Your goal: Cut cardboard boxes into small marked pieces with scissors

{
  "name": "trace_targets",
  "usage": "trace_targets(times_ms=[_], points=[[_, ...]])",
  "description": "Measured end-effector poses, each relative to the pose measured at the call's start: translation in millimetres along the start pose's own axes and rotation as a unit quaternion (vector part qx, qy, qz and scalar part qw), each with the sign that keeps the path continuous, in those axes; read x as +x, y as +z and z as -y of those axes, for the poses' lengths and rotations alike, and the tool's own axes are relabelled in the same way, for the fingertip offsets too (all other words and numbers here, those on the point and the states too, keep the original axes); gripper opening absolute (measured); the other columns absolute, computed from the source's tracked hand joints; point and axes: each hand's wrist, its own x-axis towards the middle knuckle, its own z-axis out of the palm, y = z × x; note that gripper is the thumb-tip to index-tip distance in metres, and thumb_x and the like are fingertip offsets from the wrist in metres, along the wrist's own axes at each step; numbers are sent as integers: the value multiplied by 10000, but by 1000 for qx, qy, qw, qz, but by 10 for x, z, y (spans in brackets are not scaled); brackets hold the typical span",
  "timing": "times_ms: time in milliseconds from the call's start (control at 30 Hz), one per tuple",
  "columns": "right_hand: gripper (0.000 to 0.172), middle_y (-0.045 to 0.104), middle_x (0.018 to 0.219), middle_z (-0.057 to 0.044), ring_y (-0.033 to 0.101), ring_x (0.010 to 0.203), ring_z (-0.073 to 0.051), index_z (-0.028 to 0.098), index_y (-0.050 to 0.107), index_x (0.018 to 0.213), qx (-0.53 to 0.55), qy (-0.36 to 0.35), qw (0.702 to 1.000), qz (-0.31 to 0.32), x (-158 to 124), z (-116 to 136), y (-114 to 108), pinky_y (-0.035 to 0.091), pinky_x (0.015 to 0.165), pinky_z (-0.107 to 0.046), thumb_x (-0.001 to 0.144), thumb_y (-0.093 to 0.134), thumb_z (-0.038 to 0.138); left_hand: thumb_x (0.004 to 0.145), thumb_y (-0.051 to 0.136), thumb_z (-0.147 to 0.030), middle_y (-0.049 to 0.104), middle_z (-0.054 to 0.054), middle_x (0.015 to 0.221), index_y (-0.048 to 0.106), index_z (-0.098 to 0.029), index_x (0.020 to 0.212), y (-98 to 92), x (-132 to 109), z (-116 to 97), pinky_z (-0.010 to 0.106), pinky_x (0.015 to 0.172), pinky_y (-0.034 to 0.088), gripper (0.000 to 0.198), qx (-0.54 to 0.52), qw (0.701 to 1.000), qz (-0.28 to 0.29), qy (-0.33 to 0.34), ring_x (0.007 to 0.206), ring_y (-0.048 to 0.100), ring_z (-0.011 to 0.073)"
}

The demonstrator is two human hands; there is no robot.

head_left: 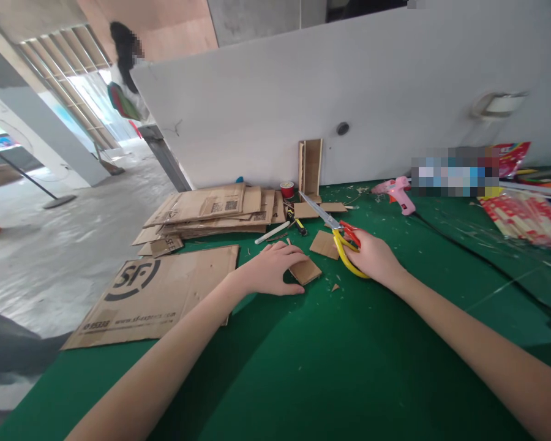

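My right hand (374, 254) is closed round the yellow and red handles of a pair of scissors (326, 214); the blades are together and point up and away to the left. My left hand (273, 269) is low over the green table, fingers and thumb apart, at a small square of cardboard (305, 271). Its fingertips reach over the square's near-left side; whether they touch it I cannot tell. Another small cardboard piece (325, 244) lies between that square and the scissors. A tiny cardboard scrap (335, 286) rests just in front.
Stacked cardboard sheets (202, 208) and a large printed sheet (165, 294) lie on the left. Beyond my hands are a white stick (272, 233), a utility knife (297, 224), red tape (287, 189) and an upright cardboard channel (311, 168). A pink glue gun (398, 194) trails its cord rightward.
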Motion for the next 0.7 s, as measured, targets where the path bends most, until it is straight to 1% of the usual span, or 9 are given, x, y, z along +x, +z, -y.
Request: trace_targets(times_ms=[100,200,300,367,467,533,567,633,700], points=[[383,709,1019,-109,671,910,-273,155,625,1069,67,-11,998,10,-15,12,-37,509,720,-328,809,575,432,757,601,-532,554,91,1255,503,-203,1223,2,14,-20,402,976,326,579,-13,1000,-5,-2,1158,447,282],[413,709,1049,-97,666,943,-258,164,613,1129,145,-25,988,43,-22,-2,-84,517,771,-336,789,609,399,739,608,-554,591,98,1151,513,-189,1186,-4,24,-42,390,920,350,584,-9,1000,-2,-16,1099,470,283],[374,716,1031,-88,670,935,-258,165,639,1062,204,-59,973,96,-16,-57,-113,522,792,-344,775,622,406,701,613,-613,569,104,1156,484,-195,1245,-32,25,-57,378,890,350,698,-2,1000,13,-19,1061,479,286],[365,718,1015,-87,672,926,-264,162,646,1012,227,-91,962,122,-13,-99,-123,527,782,-343,760,630,424,682,606,-650,553,96,1171,494,-208,1253,-56,23,-67,378,902,338,731,4,1000,30,-9,1052,481,283],[362,723,981,-92,679,906,-262,154,633,1014,239,-103,958,119,-6,-149,-137,530,764,-338,770,603,420,668,593,-685,550,88,1123,578,-203,1133,-90,17,-96,390,913,337,670,26,998,51,2,1043,483,285],[353,720,979,-92,681,890,-249,157,622,1036,209,-91,970,83,11,-186,-155,524,750,-323,777,585,394,664,593,-685,545,93,1114,596,-193,1080,-114,12,-126,399,915,346,644,42,997,62,2,1046,485,290],[348,717,974,-94,681,865,-244,158,621,1033,172,-84,980,61,25,-211,-169,520,726,-315,773,581,386,665,593,-679,547,96,1113,598,-187,1071,-128,8,-143,402,911,354,638,50,996,70,0,1039,492,291],[358,712,934,-101,673,777,-240,152,620,1022,63,-73,995,28,61,-278,-202,499,645,-308,760,578,392,667,590,-665,566,108,1090,610,-168,1054,-164,0,-172,406,883,381,630,74,993,87,-15,1007,514,295],[367,706,892,-106,653,712,-236,144,616,1023,-44,-68,996,28,97,-363,-239,465,587,-306,762,559,397,650,600,-652,595,126,1032,638,-147,1005,-212,-14,-178,405,828,415,618,104,988,103,-51,953,546,305]])
